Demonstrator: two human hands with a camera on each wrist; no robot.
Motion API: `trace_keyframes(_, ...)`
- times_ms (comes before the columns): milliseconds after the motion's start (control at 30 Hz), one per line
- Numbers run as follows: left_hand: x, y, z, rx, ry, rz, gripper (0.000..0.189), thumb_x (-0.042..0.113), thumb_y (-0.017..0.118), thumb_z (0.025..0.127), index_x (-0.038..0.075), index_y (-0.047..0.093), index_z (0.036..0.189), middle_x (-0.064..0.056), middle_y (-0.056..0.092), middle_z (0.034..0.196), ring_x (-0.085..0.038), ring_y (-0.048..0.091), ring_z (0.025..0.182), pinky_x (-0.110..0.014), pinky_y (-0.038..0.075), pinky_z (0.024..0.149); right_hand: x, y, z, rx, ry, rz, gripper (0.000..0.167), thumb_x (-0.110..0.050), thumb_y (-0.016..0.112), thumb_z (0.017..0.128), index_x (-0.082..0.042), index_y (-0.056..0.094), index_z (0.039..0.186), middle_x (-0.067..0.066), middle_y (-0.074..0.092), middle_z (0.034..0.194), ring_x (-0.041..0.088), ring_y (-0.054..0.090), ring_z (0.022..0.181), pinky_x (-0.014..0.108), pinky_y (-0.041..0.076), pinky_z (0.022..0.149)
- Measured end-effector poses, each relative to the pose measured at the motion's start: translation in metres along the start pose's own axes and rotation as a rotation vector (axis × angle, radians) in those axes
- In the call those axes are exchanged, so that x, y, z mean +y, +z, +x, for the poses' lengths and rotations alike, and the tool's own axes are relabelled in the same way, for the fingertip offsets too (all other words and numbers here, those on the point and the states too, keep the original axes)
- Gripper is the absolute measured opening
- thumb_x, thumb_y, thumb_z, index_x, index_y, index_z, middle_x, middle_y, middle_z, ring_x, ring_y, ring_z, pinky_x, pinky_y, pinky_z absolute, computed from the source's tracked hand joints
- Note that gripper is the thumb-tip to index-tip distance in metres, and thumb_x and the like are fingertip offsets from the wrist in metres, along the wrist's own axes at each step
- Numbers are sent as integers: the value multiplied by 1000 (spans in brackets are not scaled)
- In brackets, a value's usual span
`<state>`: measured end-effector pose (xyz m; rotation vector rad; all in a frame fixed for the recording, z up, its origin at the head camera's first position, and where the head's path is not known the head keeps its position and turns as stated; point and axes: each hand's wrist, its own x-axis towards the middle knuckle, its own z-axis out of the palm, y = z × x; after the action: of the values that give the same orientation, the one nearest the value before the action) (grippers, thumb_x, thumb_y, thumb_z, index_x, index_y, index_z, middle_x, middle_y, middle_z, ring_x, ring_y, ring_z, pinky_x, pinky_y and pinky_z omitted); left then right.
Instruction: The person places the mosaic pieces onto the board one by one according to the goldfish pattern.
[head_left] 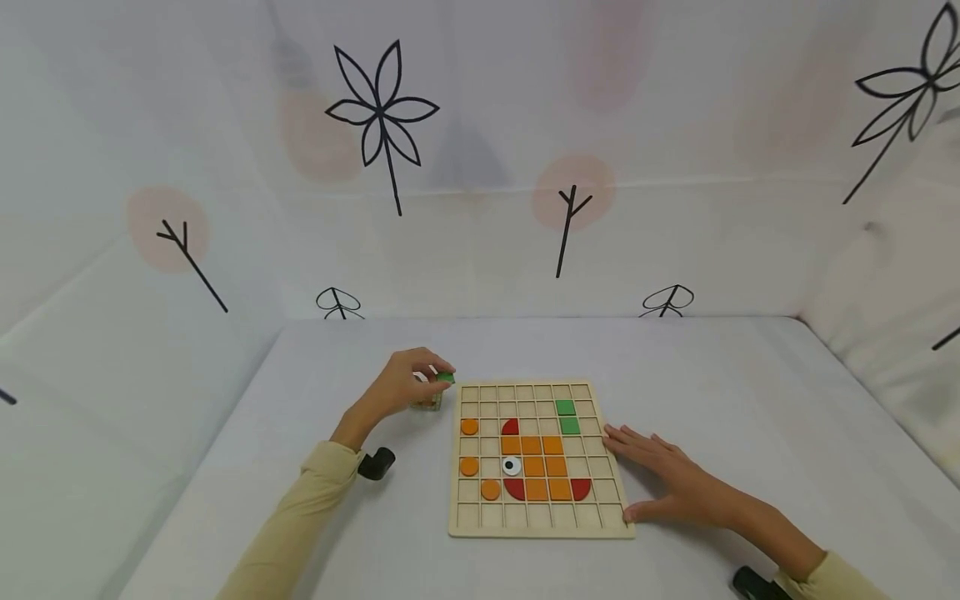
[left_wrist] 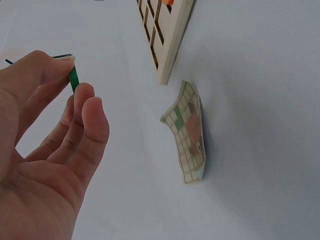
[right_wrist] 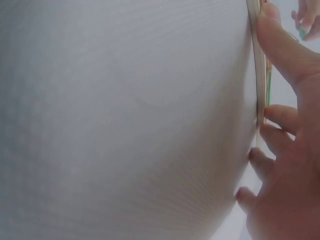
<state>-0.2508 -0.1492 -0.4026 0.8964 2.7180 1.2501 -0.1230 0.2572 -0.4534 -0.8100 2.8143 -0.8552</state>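
Observation:
My left hand point(head_left: 405, 382) pinches a small green tile point(left_wrist: 74, 79) between thumb and fingers, raised just off the far left corner of a wooden grid board point(head_left: 540, 522). Below that hand stands a bent pattern card point(left_wrist: 191, 132) printed with a grid and a coloured picture. Along the board's right edge rests my right hand point(head_left: 682, 483), fingers spread, thumb near the front corner. The board holds orange square tiles point(head_left: 533, 466), red curved tiles point(head_left: 581, 489), several orange discs point(head_left: 491, 489), an eye disc point(head_left: 511, 466) and two green tiles point(head_left: 570, 425).
The board lies on a white tabletop point(head_left: 360, 533). White cloth point(head_left: 465, 250) printed with flowers and twigs rises behind and at both sides. A black wrist camera point(head_left: 377, 464) sits by the left cuff, another black wrist camera point(head_left: 757, 583) by the right.

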Motion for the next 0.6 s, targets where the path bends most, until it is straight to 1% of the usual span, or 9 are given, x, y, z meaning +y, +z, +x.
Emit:
trace_keyframes(100,7,5,4,-16,29,4,21,12,72,84,6,71,103,-2,64,98,-14,62,82,-26,51,65,0,0,-1,8,-15,-3,91,-58,71,70,-15,41,144,8,32,151,33,24,138,6,-6,101)
trace_keyframes(233,14,13,9,-44,79,19,20,13,71,84,6,71,103,-1,64,97,-12,61,81,-25,51,65,1,0,-1,13,-30,-7,90,-58,71,72,-14,41,144,8,32,151,29,23,139,6,-6,101)
trace_keyframes(367,22,22,14,-76,98,29,20,14,71,84,7,71,103,0,63,96,-11,60,80,-24,51,67,1,0,-1,9,-26,-2,90,-58,71,71,-15,40,144,7,32,151,24,21,141,6,-6,101)
trace_keyframes(467,27,29,18,-97,104,29,20,15,70,84,9,72,103,1,62,96,-10,59,80,-24,51,69,2,1,-1,9,-22,2,90,-58,71,71,-16,40,145,6,32,151,24,21,141,6,-6,101)
trace_keyframes(600,34,38,23,-116,145,0,18,14,69,85,10,72,102,1,62,96,-10,58,78,-24,51,69,3,1,-1,13,-32,6,90,-58,71,72,-16,39,145,5,31,152,24,21,141,6,-6,101)
